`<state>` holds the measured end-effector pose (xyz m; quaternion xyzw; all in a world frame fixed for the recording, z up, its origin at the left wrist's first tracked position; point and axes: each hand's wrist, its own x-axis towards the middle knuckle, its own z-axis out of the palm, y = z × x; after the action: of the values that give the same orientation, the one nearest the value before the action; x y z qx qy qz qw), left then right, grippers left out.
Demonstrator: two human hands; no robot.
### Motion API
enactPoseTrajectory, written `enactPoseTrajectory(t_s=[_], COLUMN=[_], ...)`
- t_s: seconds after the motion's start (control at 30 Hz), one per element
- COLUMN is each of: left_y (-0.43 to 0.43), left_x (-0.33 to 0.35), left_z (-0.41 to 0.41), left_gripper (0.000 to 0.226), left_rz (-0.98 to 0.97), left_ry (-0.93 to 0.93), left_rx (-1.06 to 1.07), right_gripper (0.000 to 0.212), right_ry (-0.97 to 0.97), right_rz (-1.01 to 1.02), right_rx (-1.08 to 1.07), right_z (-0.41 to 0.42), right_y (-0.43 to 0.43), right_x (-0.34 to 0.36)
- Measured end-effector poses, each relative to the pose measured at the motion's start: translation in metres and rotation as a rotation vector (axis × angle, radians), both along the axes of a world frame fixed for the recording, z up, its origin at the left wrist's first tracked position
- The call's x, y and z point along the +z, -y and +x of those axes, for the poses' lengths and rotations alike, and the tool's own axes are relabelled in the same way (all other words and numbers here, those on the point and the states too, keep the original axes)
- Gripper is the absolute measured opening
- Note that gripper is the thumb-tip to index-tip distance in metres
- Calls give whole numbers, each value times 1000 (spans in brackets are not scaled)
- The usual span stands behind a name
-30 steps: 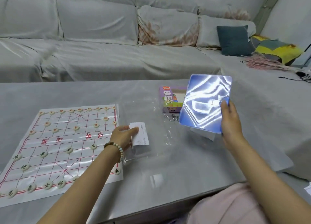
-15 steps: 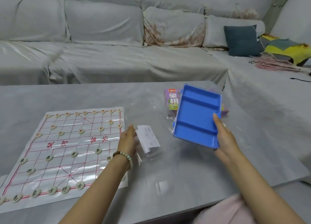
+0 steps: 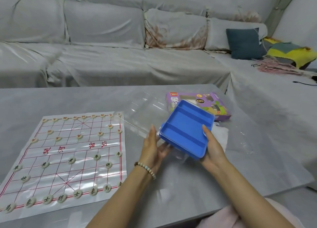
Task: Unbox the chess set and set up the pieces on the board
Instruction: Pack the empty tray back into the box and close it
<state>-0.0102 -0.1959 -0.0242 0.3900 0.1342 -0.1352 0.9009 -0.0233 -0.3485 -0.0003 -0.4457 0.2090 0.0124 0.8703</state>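
Lowered since the earlier frame, the tray (image 3: 185,130) now sits between both hands, just above the bench (image 3: 257,159); the left hand (image 3: 152,147) has let go of its paper slip and come to the tray's left corner.

Right hand (image 3: 214,150): thumb over the near-right rim, fingers beneath, gripping the tray. Left hand: fingers straight, laid against the tray's edge and the clear lid (image 3: 142,118); no grasp.

Progress, as judged: box (image 3: 205,99) emptied; tray empty; pieces (image 3: 61,198) stand on the board (image 3: 77,169) in both camps; set-up looks finished, only packaging remains.

Orientation: tray hollow side up, tipped slightly toward the person; its channels run far-left to near-right; outline near square, so long axis uncertain.
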Motion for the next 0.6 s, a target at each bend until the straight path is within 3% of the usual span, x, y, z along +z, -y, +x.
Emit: enactPoseTrajectory(t_s=[0.17, 0.27, 0.37, 0.6], left_y=[-57, -100, -122, -119], left_x=[10, 11, 13, 17], left_z=[11, 21, 27, 37], left_gripper=[88, 88, 83, 64], left_rz=[-224, -305, -165, 426], left_ry=[-28, -34, -47, -104], left_rx=[47, -20, -262, -627], right_gripper=[25, 33, 28, 28], right_ry=[-5, -24, -91, -256], right_rz=[-148, -173, -180, -265], right_rx=[76, 173, 260, 485], right_z=[2, 2, 1, -2], right_y=[33, 49, 60, 68], right_x=[13, 16, 22, 31])
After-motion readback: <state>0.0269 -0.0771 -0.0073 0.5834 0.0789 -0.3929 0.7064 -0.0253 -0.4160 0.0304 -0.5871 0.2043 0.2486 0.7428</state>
